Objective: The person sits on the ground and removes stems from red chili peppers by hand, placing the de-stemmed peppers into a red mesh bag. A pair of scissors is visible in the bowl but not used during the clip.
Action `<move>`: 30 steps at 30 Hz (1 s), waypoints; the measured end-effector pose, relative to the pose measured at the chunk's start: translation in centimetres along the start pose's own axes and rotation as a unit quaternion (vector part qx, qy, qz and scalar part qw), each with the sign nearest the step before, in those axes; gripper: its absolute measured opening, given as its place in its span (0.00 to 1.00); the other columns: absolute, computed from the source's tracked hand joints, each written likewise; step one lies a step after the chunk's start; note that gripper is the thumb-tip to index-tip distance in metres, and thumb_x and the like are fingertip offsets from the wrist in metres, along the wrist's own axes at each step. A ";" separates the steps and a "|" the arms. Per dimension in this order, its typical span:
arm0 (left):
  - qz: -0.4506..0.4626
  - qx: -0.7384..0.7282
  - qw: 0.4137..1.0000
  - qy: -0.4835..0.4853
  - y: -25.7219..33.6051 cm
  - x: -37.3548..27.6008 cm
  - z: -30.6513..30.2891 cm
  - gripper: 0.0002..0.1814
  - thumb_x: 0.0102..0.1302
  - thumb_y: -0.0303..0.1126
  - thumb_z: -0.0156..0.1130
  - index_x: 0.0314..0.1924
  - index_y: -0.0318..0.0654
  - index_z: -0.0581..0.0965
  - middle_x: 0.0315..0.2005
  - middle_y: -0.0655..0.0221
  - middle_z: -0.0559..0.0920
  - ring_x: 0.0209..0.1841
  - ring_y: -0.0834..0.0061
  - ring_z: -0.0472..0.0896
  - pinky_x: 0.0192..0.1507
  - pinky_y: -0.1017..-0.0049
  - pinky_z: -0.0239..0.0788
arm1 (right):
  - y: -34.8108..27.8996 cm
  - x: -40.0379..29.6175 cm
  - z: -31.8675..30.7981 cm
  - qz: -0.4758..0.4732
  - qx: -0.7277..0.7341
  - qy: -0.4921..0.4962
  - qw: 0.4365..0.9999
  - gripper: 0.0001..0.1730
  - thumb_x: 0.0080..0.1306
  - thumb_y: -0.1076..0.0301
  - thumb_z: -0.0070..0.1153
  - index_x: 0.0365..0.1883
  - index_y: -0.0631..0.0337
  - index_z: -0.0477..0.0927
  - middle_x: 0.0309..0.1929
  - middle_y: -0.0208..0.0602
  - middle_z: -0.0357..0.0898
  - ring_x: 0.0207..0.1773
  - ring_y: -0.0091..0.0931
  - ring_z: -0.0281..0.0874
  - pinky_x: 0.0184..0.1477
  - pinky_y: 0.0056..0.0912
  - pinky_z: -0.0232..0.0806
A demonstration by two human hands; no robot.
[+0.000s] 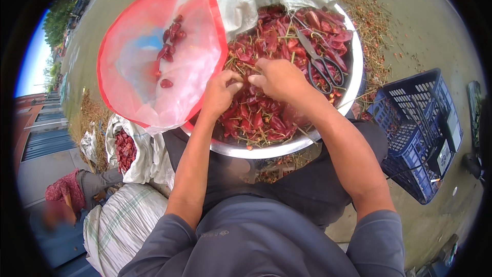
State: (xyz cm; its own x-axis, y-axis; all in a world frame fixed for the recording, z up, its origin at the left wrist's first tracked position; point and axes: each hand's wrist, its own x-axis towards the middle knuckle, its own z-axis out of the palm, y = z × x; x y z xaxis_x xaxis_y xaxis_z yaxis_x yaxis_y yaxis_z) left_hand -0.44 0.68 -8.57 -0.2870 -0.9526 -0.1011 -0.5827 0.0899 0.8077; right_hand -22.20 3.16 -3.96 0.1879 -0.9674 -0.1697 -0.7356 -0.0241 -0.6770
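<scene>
A wide metal basin (265, 153) rests over my lap, heaped with dried red chili peppers (269, 119), many with stems. My left hand (222, 93) is over the left part of the heap, its fingers curled and thumb close to the index finger. Close beside it, my right hand (282, 80) has thumb and fingers bent towards a thin stem. Whether either hand grips a pepper or a stem is hidden. Black-handled scissors (318, 58) lie on the peppers, right of my right hand. A red-rimmed translucent bag (130, 80) spreads at the left, with several peppers inside.
A white woven sack (238, 4) covers the basin's far edge. At right stands a blue plastic crate (403, 138) with a cable and devices. Stem scraps (369, 34) litter the ground. At left are an open sack of peppers (126, 150), a full sack (127, 219) and another person (73, 192).
</scene>
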 end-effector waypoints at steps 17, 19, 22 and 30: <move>-0.096 -0.414 0.902 0.074 5.4 -0.9 2.5 0.16 0.71 0.34 0.66 0.54 0.33 0.79 0.37 0.69 0.84 0.30 0.84 0.77 0.24 0.83 0.65 | 0.1 0.4 -2.2 0.102 0.535 0.069 0.836 0.16 0.71 0.72 0.52 0.53 0.73 0.73 0.36 0.42 0.83 0.33 0.24 0.83 0.33 0.26 0.78; -0.085 -0.509 0.854 0.073 5.0 -0.3 2.0 0.18 0.71 0.34 0.67 0.56 0.33 0.77 0.39 0.68 0.84 0.31 0.83 0.78 0.24 0.84 0.67 | -0.4 -0.1 -1.8 0.103 0.559 0.076 0.819 0.16 0.71 0.72 0.52 0.53 0.73 0.73 0.37 0.42 0.83 0.33 0.25 0.83 0.33 0.26 0.78; -0.084 -0.553 0.828 0.027 5.3 0.6 1.4 0.19 0.75 0.39 0.61 0.58 0.34 0.76 0.44 0.65 0.85 0.36 0.81 0.82 0.22 0.85 0.67 | -0.4 -0.1 -1.6 0.067 0.546 0.069 0.832 0.15 0.71 0.73 0.52 0.53 0.72 0.74 0.38 0.43 0.84 0.33 0.24 0.84 0.33 0.26 0.78; -0.107 -0.526 0.843 0.033 4.7 0.7 0.2 0.09 0.74 0.31 0.60 0.50 0.37 0.79 0.38 0.71 0.84 0.28 0.84 0.78 0.21 0.84 0.64 | 0.8 -0.3 1.0 -0.263 0.062 0.078 0.960 0.05 0.63 0.75 0.55 0.38 0.61 0.79 0.35 0.48 0.84 0.40 0.48 0.83 0.41 0.49 0.74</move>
State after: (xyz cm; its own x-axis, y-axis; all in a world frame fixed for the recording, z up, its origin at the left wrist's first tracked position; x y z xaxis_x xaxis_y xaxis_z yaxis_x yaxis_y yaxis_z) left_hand -3.52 0.54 -4.97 -0.1976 -0.9312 -0.3062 0.3912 -0.3614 0.8464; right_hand -22.20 3.70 -5.15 0.4042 -0.8563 0.3214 -0.4808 -0.4979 -0.7218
